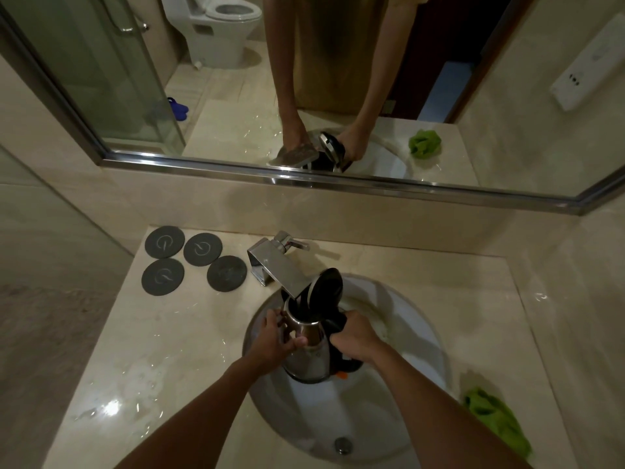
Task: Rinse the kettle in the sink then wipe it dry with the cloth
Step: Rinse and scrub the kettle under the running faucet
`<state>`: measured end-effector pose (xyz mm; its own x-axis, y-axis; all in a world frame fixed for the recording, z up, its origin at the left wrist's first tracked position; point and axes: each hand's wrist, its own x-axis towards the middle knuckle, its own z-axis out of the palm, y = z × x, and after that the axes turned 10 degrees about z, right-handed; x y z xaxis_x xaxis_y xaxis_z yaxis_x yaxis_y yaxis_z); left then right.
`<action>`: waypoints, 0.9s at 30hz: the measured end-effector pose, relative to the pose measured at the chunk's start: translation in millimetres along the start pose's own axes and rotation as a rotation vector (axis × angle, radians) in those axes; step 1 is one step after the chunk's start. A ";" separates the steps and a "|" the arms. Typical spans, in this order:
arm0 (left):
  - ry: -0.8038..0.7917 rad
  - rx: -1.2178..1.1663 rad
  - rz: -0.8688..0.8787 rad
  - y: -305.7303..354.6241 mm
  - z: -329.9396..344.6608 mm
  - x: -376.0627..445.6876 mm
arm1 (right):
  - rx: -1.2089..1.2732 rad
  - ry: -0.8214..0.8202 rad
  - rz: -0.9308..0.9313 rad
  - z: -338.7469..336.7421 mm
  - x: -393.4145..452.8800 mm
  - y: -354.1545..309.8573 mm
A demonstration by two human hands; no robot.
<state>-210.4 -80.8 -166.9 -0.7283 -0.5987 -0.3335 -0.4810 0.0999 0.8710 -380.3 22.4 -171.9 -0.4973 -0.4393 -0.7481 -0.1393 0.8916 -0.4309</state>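
**Kettle under the spout, cloth waiting**

The steel kettle (309, 346) hangs over the white sink (399, 333), lid tipped up beneath the flat chrome faucet (280, 269). The right hand (355, 336) has its fingers wrapped round the black handle; the left hand (275, 336) curls against the polished side. Whether water is running is hard to tell. A wet, smooth body could slip from the left fingers, or the lid could knock the spout. The crumpled green cloth (493, 418) lies on the glossy stone surface (135, 384), right of the basin.

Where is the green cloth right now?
The crumpled green cloth lies on the beige stone counter, right of the white sink, untouched by either hand.
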 end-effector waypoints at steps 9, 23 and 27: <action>0.009 0.011 0.012 -15.5 0.7 4.7 | 0.022 0.012 -0.001 1.5 2.9 -2.1; -0.075 0.033 0.031 -31.2 -4.5 11.1 | 0.024 0.026 0.014 6.1 -3.2 -2.0; -0.076 0.048 0.041 -33.9 -5.7 12.2 | 0.043 0.039 0.034 7.3 -6.2 -0.8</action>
<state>-200.2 -96.1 -198.4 -0.7821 -0.5312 -0.3258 -0.4712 0.1620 0.8670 -370.9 23.6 -170.6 -0.5343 -0.4038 -0.7427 -0.0853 0.8998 -0.4278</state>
